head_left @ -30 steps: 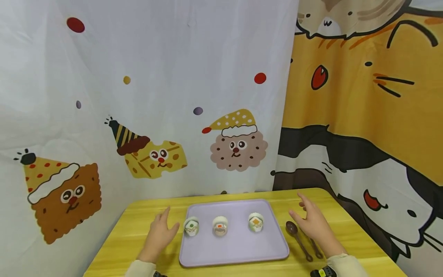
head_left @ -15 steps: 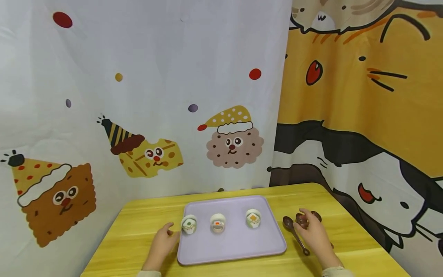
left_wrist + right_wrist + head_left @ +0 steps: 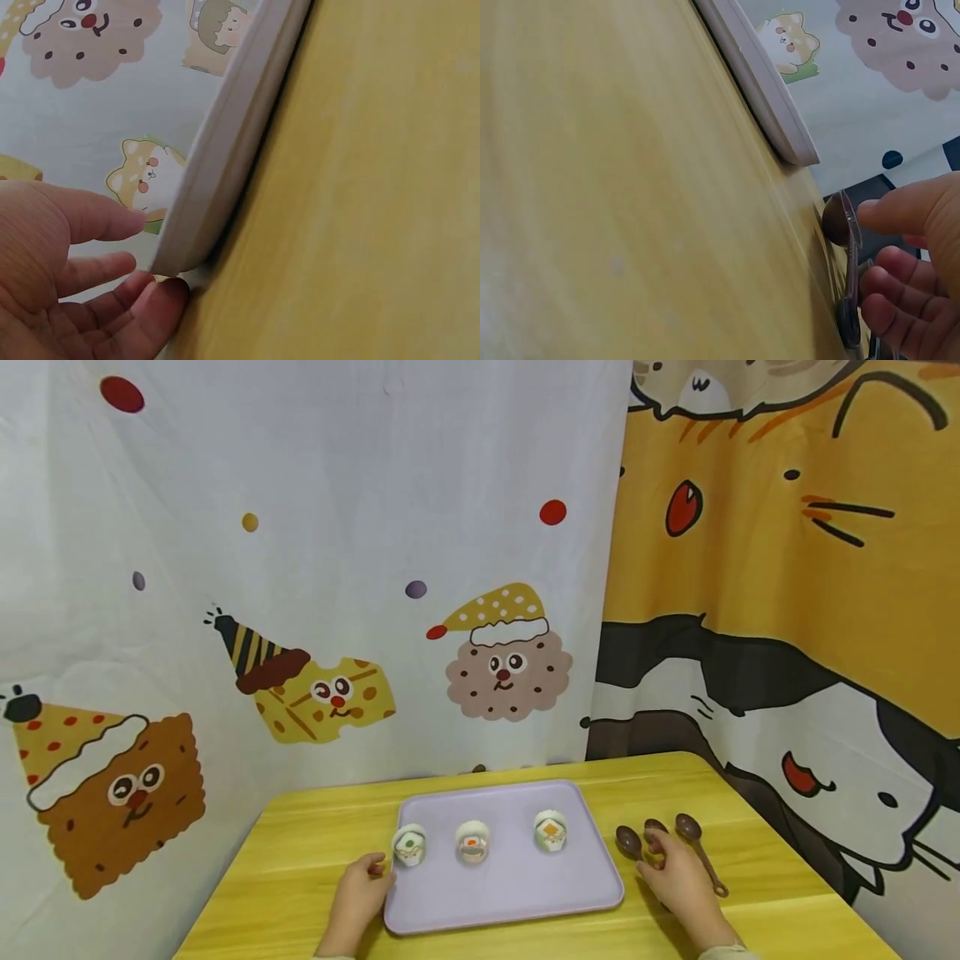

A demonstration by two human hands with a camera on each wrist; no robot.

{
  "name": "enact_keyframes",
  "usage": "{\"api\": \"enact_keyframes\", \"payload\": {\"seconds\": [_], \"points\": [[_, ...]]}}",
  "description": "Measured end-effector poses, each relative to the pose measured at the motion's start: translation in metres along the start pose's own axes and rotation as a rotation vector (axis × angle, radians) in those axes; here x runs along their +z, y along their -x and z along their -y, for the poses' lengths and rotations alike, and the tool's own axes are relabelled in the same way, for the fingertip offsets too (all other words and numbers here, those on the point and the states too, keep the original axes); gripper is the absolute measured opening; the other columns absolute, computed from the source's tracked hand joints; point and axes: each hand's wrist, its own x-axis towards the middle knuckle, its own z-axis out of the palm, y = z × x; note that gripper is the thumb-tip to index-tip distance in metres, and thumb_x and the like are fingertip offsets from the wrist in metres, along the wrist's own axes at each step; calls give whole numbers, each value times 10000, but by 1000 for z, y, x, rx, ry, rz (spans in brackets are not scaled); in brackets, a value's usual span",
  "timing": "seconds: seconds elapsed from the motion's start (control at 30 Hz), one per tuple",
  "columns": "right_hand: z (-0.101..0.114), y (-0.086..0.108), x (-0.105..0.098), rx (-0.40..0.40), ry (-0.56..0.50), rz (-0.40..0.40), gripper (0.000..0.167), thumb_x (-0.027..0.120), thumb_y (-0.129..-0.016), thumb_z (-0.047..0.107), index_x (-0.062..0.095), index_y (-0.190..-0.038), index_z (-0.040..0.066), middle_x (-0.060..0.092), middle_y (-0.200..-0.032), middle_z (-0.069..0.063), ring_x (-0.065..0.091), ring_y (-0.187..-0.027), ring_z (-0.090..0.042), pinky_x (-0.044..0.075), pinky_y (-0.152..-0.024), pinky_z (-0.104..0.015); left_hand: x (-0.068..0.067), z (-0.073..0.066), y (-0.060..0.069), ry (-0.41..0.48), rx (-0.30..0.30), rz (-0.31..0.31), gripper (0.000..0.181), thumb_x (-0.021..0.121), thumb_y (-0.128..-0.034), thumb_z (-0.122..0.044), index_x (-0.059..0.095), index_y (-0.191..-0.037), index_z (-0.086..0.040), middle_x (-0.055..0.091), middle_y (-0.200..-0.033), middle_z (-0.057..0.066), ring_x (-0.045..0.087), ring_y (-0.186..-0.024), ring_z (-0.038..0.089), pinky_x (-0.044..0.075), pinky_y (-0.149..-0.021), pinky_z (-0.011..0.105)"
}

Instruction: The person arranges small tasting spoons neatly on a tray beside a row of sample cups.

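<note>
My left hand [image 3: 358, 893] is at the left side of the lilac tray [image 3: 502, 902]. In the left wrist view its fingertips [image 3: 169, 300] touch the corner of the rim, with the thumb apart from them. On the tray sit three small cup-like things with pale tops: a green-marked one [image 3: 409, 846], one with an orange patch [image 3: 472, 843], and one with an orange diamond [image 3: 551, 832]. My right hand [image 3: 682, 877] is over brown spoons, hiding most of the middle spoon [image 3: 654, 827]. In the right wrist view its bent fingers are beside a spoon [image 3: 853, 262]; firm contact cannot be made out.
A left spoon [image 3: 628, 842] and a right spoon [image 3: 690, 828] lie either side of the middle one. The yellow wood-patterned table [image 3: 262, 877] ends against a white cartoon curtain [image 3: 337, 485], with an orange cat-print curtain [image 3: 735, 568] at the right.
My left hand has come down to the tray's left rim. The right hand has lowered among the spoons, and the right-hand spoon now shows whole. The head view has shifted slightly.
</note>
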Motion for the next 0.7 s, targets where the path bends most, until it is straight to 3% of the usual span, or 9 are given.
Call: {"api": "enact_keyframes", "payload": {"seconds": [0.17,0.37,0.53,0.7], "points": [[-1,3,-2,-4,30,19,569,830,-786,155,615,-1277,-36,680,-990,-121,655,-862,-267,541,-743,-462,2,1,1,22,-1,23,404,757,-802,-65,667,-1155,108,684,-916,108,651,-865,264,556,-784,452],[-4,4,2,12,59,42,453,823,-769,121,677,-1180,0,657,-846,17,592,-765,-176,509,-729,-436,4,7,1,45,26,41,321,770,-745,6,716,-1052,83,697,-867,54,656,-826,209,569,-742,394],[-7,4,5,-6,71,29,300,816,-774,106,737,-1055,35,687,-836,24,631,-787,-185,528,-757,-472,3,11,0,70,44,40,314,774,-752,8,720,-1053,79,705,-883,63,675,-845,225,578,-755,401],[-8,5,8,5,80,34,235,818,-776,106,758,-999,61,700,-853,14,645,-808,-197,534,-762,-489,5,13,1,130,-13,66,331,765,-782,8,705,-1100,79,701,-928,87,666,-859,228,579,-666,361]]}}
